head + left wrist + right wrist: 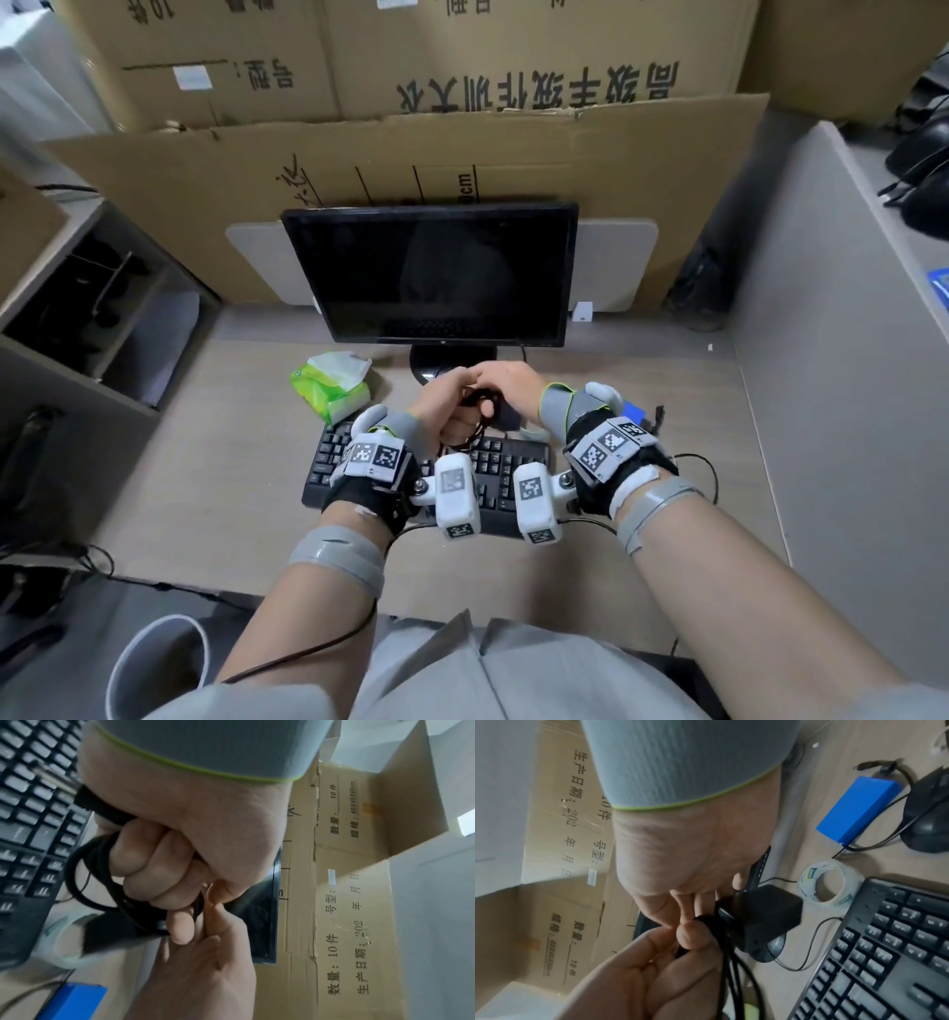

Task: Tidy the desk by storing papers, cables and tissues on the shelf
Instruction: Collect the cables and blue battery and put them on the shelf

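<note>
A black cable (pixel 475 408), coiled in loops with a black power adapter (pixel 506 417) on it, is held above the keyboard in front of the monitor stand. My left hand (pixel 447 406) grips the coil in a fist; the loops (pixel 77 878) stick out beside my curled fingers. My right hand (pixel 506 383) meets it from the right and pinches a cable strand (pixel 199 902) between thumb and finger. The adapter (pixel 765 914) hangs just below my right fingers (pixel 687 902). A green tissue pack (pixel 328 385) lies on the desk left of the hands. The open shelf (pixel 102 308) stands at the far left.
A black keyboard (pixel 493 462) lies under my wrists, with the dark monitor (pixel 436 272) behind. To the right lie a clear tape roll (pixel 829 884), a blue box (pixel 857 809) and a black mouse (pixel 929 821). Cardboard boxes (pixel 462 144) close off the back.
</note>
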